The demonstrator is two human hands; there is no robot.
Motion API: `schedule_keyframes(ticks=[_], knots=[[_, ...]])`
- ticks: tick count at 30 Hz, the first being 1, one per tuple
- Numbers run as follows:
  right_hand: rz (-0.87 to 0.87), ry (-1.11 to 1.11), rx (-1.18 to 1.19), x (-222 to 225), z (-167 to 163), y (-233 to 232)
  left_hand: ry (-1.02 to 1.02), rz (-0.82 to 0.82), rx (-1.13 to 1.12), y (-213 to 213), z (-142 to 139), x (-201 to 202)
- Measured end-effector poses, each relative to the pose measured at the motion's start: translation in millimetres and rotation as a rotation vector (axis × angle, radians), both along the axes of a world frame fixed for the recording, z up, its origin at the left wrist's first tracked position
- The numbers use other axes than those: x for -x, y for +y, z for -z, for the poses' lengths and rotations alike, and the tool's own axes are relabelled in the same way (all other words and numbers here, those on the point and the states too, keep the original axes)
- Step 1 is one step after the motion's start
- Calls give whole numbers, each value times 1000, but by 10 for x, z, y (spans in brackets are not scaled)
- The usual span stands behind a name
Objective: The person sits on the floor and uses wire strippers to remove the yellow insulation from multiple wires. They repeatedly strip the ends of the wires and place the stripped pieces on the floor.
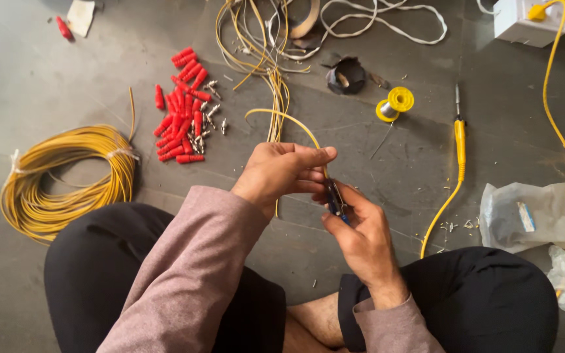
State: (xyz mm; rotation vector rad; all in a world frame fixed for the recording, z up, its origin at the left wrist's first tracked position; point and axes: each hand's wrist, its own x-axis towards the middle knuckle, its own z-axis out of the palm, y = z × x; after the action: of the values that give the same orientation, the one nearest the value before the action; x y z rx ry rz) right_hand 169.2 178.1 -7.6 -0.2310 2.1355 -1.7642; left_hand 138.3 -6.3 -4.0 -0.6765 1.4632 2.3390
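Left hand (281,171) up over the lap, fingers pinched shut on a thin yellow wire (287,119) that arcs away toward the far tangle of cut wires (256,39). Right hand (361,235) sits just beside it, closed round a small dark tool (335,196) with a blue handle (a stripper or cutter, hard to tell which), its tip right against the left fingers where the wire comes through.

Left of the hands lies a big yellow wire coil (67,176), and beyond it a heap of red plugs (181,111) with little metal pins mixed in. Far right, a yellow soldering iron (459,140) lies on the grey floor (374,157), its tip pointing away, a solder spool (395,103) near it, a clear plastic bag (531,216) to the near right.

The risk, as I read it: tool and fingertips are touching close, so a slip could nick a finger, or bite too deep and sever the strands. That iron, if hot, sits near loose wire.
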Motion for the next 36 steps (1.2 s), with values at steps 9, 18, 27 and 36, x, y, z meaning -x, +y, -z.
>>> schedule_keyframes(ticks=[9,18,27,36], knots=[[-12,-89,83,34,21,-62,81,-70,112,44,89,33],[21,-51,-28,56,5,-97,89,-84,106,15,139,82],[13,-69,-24,68,-10,-122,84,-90,129,18,158,91],[18,-82,-22,77,-5,-126,100,-82,205,38,131,94]])
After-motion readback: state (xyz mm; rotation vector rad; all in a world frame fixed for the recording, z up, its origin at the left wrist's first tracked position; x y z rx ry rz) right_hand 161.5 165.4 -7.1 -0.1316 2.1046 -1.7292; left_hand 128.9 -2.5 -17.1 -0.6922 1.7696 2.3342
